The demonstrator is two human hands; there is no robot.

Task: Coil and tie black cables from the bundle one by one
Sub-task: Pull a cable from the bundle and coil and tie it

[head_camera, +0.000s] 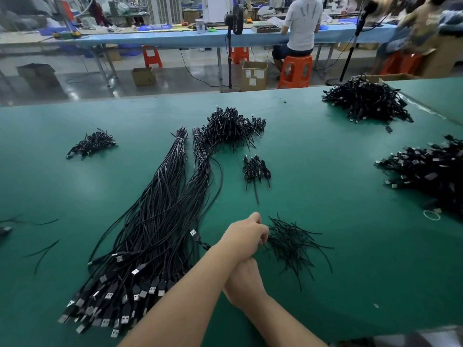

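A long bundle of black USB cables (155,221) lies on the green table (350,259), with its plugs fanned out at the near left. To the right of it is a loose pile of short black twist ties (293,244). My left hand (244,236) reaches across to the left edge of that pile, fingertips pinched on a tie. My right hand (246,281) sits under my left forearm with its fingers hidden. One cable with a silver plug (193,232) runs toward the crossed wrists.
Heaps of coiled, tied cables lie at the table's middle (230,128), left (91,144), far right (365,101) and right edge (431,169); a small one (255,169) sits nearer. A white rubber band (431,214) lies at right. Beyond the table a person sits on an orange stool (295,71).
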